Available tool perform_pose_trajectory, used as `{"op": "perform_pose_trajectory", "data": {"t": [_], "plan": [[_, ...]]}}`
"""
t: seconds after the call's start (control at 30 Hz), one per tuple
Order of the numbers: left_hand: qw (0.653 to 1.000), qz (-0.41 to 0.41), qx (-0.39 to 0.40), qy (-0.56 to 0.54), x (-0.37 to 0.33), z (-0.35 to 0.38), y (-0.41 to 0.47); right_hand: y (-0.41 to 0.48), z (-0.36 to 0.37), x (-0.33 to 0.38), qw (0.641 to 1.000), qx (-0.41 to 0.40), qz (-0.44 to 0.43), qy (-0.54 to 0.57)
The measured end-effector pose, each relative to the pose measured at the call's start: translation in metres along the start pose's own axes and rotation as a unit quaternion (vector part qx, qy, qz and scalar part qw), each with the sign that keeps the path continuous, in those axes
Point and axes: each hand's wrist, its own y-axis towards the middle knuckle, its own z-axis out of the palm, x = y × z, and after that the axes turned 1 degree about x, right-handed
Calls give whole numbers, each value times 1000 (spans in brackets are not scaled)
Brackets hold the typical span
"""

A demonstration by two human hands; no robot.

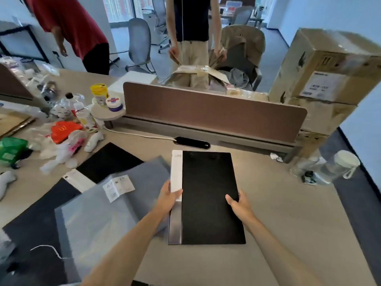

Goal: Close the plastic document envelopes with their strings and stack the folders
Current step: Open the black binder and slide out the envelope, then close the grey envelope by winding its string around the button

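A black folder [208,182] with a white and silver spine lies flat on the desk in front of me. My left hand [170,198] grips its spine edge, thumb on top. My right hand [237,203] holds the folder's right edge. To the left lie grey translucent plastic envelopes [99,207] with a white label, overlapping each other. A white string [49,249] trails from the lower envelope at the bottom left. A second black folder [109,162] lies partly under the envelopes further left.
A brown desk divider [212,112] runs across the back. Bottles, bags and wrappers [66,129] crowd the left. Cardboard boxes [321,79] stand at the right, a clear jar [338,166] near them. Two people stand beyond the divider.
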Motion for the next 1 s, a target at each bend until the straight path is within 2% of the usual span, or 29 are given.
{"op": "perform_pose_trajectory", "data": {"t": [0.1,0.27,0.4,0.53,0.83,1.0], "plan": [[992,-18,20,124,7,37,13,-13,-15,-21,996,-72,51,-17],[955,19,166,244,30,99,9,-37,-49,-82,980,-148,102,-90],[942,18,229,246,42,142,-4,-70,-68,-89,953,-211,164,-145],[928,26,260,266,51,160,-12,-82,-83,-106,952,-211,167,-146],[947,17,185,262,60,149,-13,-62,-72,-95,977,-170,56,-116],[956,18,114,270,63,102,-34,-40,-38,-80,989,-57,-39,-130]]}}
